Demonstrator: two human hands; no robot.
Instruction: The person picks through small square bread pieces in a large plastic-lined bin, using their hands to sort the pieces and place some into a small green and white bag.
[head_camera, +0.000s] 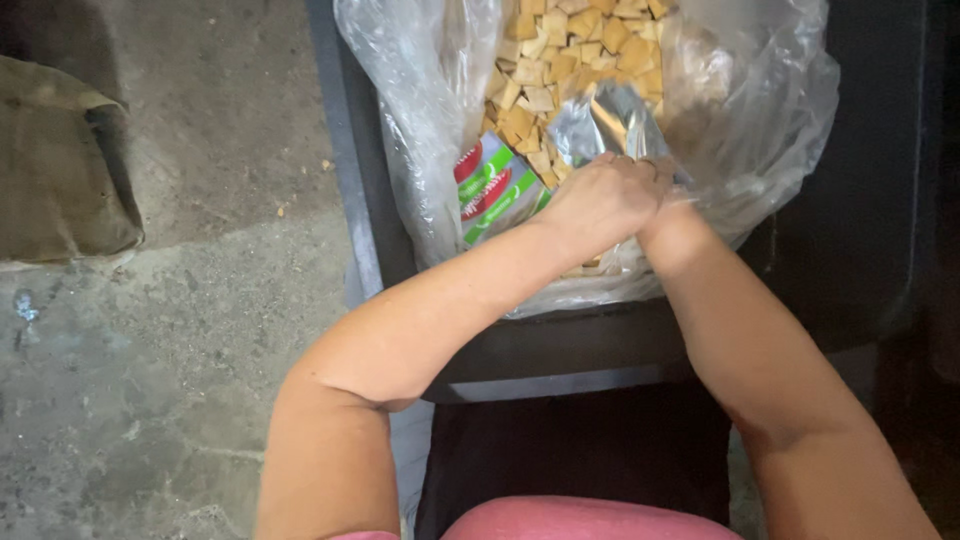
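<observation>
Both hands' fingers (640, 172) gripping foil pouch (605, 122)

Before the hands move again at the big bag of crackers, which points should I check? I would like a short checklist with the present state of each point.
1. Small silver pouch is open towards the square crackers: ok, its shiny inside shows.
2. Left hand holds the pouch: ok, it grips the lower edge.
3. Right hand has a grip: cannot tell, the left hand hides most of it.
4. Large clear plastic bag stays open: ok, its walls stand apart around the crackers.
5. Dark crate under the bag sits steady: cannot tell.
6. Crackers already in the pouch: cannot tell.
</observation>
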